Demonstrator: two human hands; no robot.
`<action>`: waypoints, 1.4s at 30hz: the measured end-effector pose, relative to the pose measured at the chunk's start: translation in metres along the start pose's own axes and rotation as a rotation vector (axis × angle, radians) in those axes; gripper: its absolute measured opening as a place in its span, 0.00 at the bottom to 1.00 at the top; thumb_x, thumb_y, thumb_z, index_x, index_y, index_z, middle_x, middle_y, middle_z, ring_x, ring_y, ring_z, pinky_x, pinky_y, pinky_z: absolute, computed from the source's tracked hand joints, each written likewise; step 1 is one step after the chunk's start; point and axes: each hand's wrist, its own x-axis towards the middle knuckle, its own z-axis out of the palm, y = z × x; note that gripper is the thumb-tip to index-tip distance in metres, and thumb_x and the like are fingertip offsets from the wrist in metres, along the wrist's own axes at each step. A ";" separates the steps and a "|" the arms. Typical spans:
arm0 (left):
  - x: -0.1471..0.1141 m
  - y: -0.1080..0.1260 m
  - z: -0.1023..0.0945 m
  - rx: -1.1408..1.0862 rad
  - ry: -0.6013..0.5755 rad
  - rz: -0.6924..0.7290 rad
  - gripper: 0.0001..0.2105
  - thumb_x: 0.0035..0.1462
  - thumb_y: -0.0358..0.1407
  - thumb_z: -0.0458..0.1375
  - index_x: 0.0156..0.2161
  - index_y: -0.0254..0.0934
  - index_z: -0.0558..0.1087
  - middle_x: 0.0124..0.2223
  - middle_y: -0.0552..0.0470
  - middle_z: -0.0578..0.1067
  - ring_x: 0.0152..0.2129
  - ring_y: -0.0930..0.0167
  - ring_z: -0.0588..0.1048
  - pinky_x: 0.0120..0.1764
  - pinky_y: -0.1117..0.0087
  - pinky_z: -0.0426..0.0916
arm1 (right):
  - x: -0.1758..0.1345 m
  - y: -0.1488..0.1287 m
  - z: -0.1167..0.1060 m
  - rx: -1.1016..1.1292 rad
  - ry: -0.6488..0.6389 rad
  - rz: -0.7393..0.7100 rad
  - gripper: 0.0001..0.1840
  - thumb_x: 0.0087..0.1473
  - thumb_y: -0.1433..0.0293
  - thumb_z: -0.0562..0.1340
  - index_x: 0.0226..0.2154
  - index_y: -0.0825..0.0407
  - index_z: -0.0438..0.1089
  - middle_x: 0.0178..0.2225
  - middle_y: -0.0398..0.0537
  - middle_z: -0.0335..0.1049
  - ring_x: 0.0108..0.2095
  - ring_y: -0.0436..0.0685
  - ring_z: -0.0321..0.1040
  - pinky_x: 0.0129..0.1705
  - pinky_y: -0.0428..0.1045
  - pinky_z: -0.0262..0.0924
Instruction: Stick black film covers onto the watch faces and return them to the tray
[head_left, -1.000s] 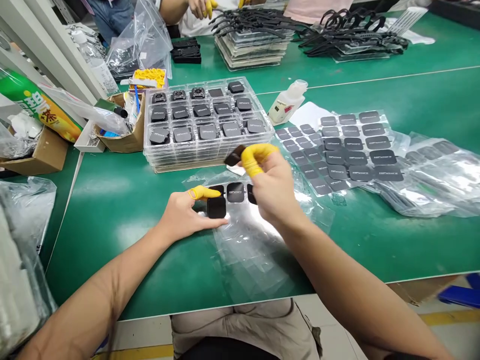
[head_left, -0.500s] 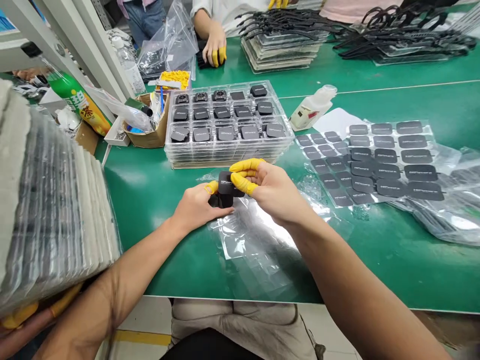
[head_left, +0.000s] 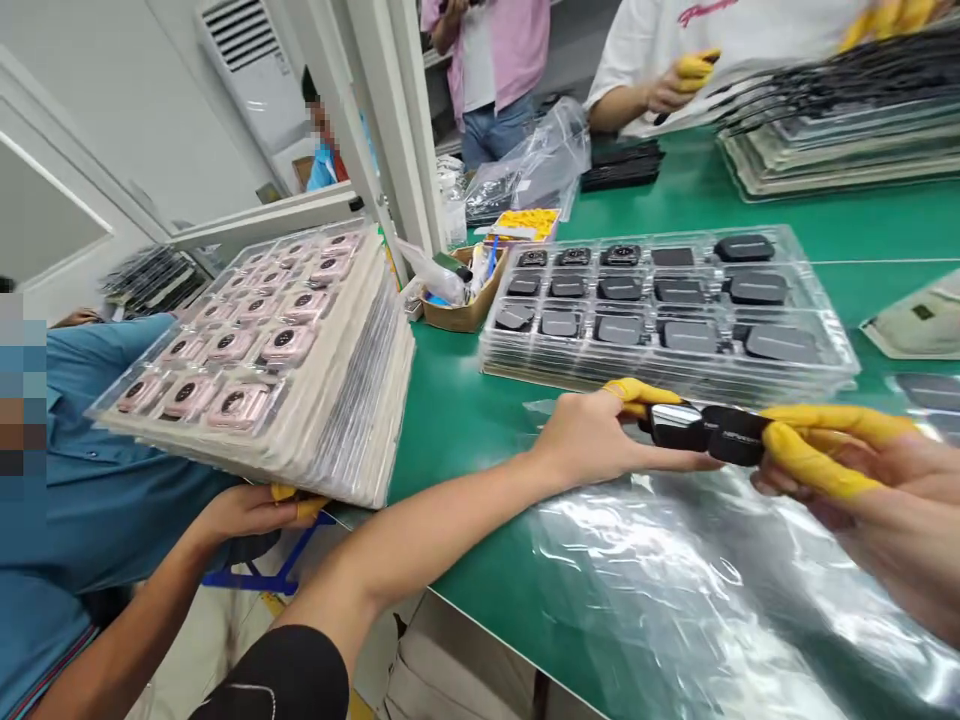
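Note:
Above the near side of the green table, my left hand (head_left: pixel 600 435) is closed on a small black watch case (head_left: pixel 675 425) with a glossy, reflecting face. My right hand (head_left: pixel 862 465) pinches a black rounded-square label (head_left: pixel 733 436) with pale lettering between yellow-covered fingertips. The label's left edge overlaps the watch case in this view; whether they touch I cannot tell. Behind my hands, a stack of clear plastic trays (head_left: pixel 525 368) carries several black labelled pieces, with a few bare watch cases in the back row. Crumpled clear plastic film (head_left: pixel 675 570) lies under my hands.
At left, a co-worker's hand (head_left: pixel 251 515) supports a tall tilted tray stack (head_left: pixel 375 400) with pink watch cases on top, beside my left forearm. A cardboard box (head_left: pixel 461 312) stands behind. Across the table, another person handles black straps near stacked trays (head_left: pixel 817 165). A white bottle (head_left: pixel 919 325) is right.
My view has swung left, and the neighbouring tray stack now shows its pink watch cases. The label and watch case stay in my hands. The person opposite has lifted a hand off the black bundle.

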 end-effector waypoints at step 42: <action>0.003 -0.010 0.015 0.132 -0.015 0.197 0.25 0.43 0.42 0.77 0.48 0.41 0.82 0.41 0.55 0.87 0.36 0.66 0.86 0.44 0.68 0.80 | -0.017 -0.015 0.017 0.210 0.054 0.250 0.30 0.26 0.53 0.84 0.29 0.51 0.78 0.31 0.46 0.78 0.31 0.54 0.74 0.36 0.53 0.75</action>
